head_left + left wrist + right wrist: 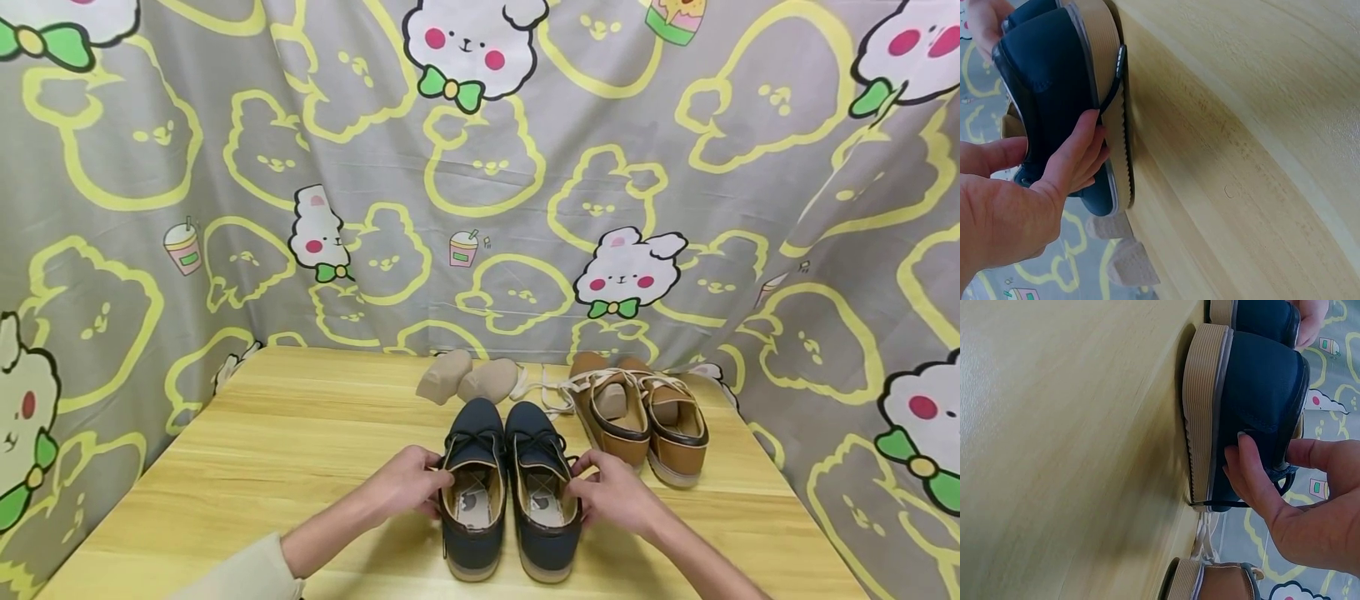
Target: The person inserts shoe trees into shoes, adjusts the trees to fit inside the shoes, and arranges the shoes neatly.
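**Left hand (411,479) on left navy shoe (474,546), right hand (611,493) on right navy shoe (546,548)**

Counted on the table (262,433): four shoes, two navy, two brown. Counted too: four beige inserts, with left insert (444,377) and right insert (487,381) loose beyond the navy pair, and one more inside each of left brown shoe (632,446) and right brown shoe (681,457).

Left hand: grasping the outer side of the left navy shoe, thumb at the collar, fingers against the outer wall. Right hand: grasping the right navy shoe likewise, on its own outer side. Navy pair: upright on the table, toes away from the person, just beside each other. Black laces (474,437) on both.

Brown pair: upright, to the right and farther back, with pale laces (551,390) trailing left toward the right insert. One sleeve (247,571), beige, on the left arm.

Marks: one print on each navy insole, two in all, too small to read. On the left navy shoe, one faint mark in the left wrist view, illegible. On the cloth (510,217) behind: at least seven rabbits with green bows, at least two pink cups with green labels.
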A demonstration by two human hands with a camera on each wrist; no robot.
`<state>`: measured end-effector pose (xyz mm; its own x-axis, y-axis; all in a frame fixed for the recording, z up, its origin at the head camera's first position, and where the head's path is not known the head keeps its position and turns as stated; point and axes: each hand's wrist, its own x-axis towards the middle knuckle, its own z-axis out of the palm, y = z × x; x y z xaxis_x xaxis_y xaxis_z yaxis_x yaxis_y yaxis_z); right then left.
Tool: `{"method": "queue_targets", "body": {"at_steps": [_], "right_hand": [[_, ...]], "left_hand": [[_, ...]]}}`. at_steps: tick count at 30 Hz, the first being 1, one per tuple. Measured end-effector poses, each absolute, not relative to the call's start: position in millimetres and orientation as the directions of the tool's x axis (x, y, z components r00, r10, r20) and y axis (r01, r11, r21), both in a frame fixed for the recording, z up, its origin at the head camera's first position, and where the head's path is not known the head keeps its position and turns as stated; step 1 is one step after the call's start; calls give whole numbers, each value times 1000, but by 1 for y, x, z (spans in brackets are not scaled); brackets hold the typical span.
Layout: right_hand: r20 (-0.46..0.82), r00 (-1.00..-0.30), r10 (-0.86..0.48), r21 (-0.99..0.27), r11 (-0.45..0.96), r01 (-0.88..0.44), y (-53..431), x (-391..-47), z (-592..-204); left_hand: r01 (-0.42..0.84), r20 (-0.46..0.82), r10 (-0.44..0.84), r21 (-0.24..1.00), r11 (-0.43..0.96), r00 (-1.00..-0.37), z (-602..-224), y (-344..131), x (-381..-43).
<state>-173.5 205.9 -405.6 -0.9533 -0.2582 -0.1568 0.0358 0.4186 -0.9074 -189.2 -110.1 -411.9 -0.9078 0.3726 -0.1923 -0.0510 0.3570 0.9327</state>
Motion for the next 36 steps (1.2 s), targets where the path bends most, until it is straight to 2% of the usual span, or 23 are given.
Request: {"method": "queue_targets", "body": {"at_steps": [6, 20, 28, 32, 36], "right_hand": [[-155, -950, -269, -909, 415, 31, 206, -173, -406], [-109, -960, -257, -835, 548, -52, 209, -176, -399], [-59, -980, -189, -802, 594, -66, 210, -178, -390], [-31, -990, -135, -794, 606, -58, 209, -179, -388], [4, -995, -98, -789, 612, -63, 209, -179, -388]], "left_hand": [[-34, -191, 396, 929, 369, -898, -409, -113, -188], [-4, -225, 463, 903, 431, -857, -399, -122, -196], [31, -242, 494, 876, 481, -836, -382, -132, -209], [73, -219, 469, 846, 529, -856, -375, -132, -218], [143, -143, 387, 772, 620, -911, -369, -133, -232]]}}
